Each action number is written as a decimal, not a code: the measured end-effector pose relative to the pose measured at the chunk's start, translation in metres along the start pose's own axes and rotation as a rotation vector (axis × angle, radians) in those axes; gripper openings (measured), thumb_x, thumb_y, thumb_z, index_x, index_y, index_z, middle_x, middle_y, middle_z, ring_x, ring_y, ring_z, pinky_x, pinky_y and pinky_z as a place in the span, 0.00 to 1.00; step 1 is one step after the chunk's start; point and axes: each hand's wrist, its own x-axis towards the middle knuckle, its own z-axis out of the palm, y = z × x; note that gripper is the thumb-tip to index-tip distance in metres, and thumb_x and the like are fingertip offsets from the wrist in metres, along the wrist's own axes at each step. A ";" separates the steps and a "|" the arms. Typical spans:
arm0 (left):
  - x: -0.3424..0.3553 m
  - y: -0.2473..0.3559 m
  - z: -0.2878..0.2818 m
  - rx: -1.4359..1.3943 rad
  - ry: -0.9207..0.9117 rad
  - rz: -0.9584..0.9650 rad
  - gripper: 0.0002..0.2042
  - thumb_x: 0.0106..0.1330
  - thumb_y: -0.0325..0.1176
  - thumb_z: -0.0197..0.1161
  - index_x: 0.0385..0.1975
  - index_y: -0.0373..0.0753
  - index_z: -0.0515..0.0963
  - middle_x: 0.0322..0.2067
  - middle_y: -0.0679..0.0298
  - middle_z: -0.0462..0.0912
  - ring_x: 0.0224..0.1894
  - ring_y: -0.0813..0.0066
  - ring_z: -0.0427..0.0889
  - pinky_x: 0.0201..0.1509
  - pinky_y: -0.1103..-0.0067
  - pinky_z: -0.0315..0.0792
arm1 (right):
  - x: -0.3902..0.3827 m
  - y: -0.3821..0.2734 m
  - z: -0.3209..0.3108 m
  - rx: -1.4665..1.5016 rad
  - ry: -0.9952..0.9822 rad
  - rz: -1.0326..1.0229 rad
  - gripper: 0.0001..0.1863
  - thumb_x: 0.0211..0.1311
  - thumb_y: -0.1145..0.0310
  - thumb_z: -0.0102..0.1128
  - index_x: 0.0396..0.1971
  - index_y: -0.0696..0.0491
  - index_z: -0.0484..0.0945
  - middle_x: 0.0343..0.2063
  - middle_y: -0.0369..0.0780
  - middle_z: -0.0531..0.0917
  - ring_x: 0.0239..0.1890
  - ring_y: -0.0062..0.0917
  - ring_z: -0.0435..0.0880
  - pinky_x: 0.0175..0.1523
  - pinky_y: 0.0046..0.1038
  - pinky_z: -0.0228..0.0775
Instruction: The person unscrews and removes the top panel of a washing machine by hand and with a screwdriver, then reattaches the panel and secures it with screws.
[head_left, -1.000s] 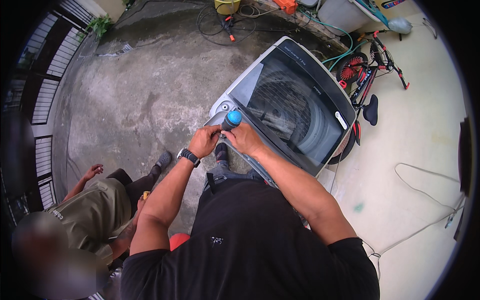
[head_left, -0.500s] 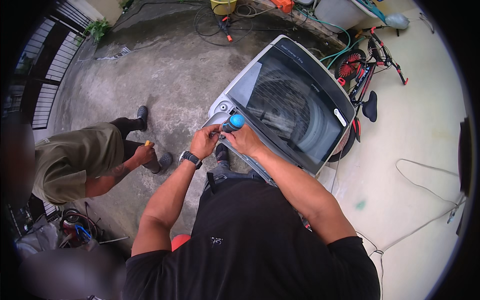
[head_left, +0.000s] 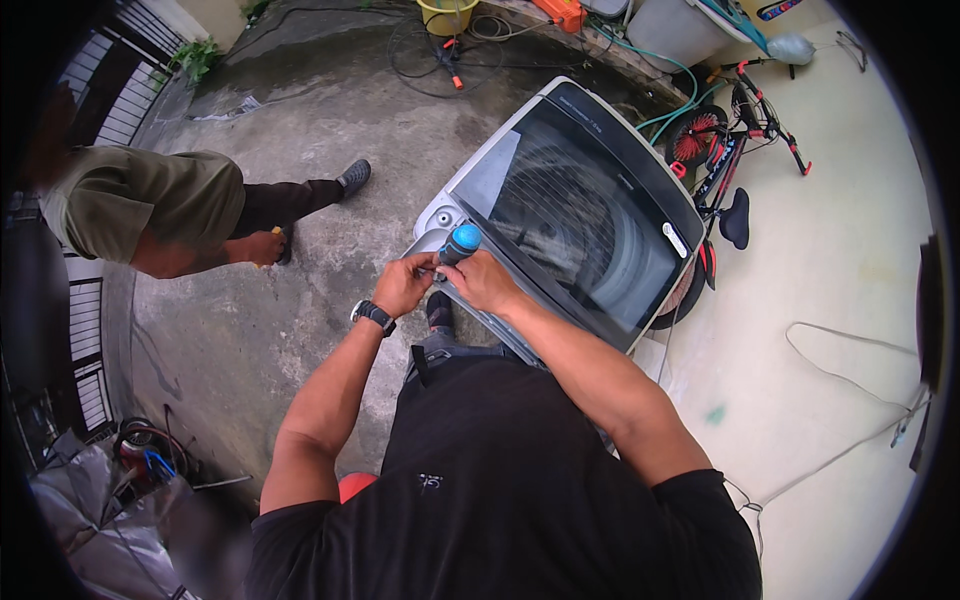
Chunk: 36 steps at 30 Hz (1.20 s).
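A top-loading washing machine with a dark glass lid stands in front of me, its lid down. My right hand is closed on a screwdriver with a blue-and-black handle, the butt end pointing up. Beside it, at the machine's near left corner, my left hand has its fingers pinched together close to the right hand's fingertips. Whatever the left fingers hold is too small and hidden to make out. The screwdriver's tip is out of sight among the fingers.
Another person walks on the concrete at the left, a small yellow thing in hand. A bicycle leans by the wall to the machine's right. At the back are a yellow bucket, hoses and a white tub. Covered clutter lies lower left.
The other person has stepped farther away along the left side. My hands have shifted slightly left, still together at the machine's corner with the screwdriver held.
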 end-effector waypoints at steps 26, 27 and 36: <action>-0.004 -0.001 -0.007 0.039 -0.018 0.098 0.17 0.63 0.24 0.59 0.52 0.39 0.82 0.44 0.51 0.88 0.47 0.53 0.88 0.52 0.66 0.80 | -0.005 0.003 0.004 -0.038 -0.037 0.025 0.10 0.61 0.74 0.65 0.42 0.54 0.78 0.37 0.47 0.81 0.42 0.49 0.83 0.44 0.44 0.76; -0.004 -0.002 -0.006 0.045 -0.016 0.103 0.17 0.63 0.24 0.59 0.52 0.39 0.82 0.44 0.51 0.88 0.48 0.53 0.88 0.52 0.66 0.80 | -0.005 0.006 0.006 -0.020 -0.016 0.001 0.10 0.61 0.73 0.66 0.42 0.54 0.78 0.37 0.47 0.82 0.41 0.49 0.84 0.43 0.44 0.76; -0.001 0.001 -0.007 -0.043 -0.014 0.102 0.17 0.63 0.23 0.59 0.53 0.38 0.82 0.45 0.52 0.88 0.49 0.53 0.87 0.54 0.67 0.80 | -0.002 0.011 0.008 -0.020 0.061 -0.038 0.08 0.63 0.76 0.66 0.41 0.55 0.80 0.37 0.44 0.86 0.41 0.42 0.86 0.46 0.38 0.77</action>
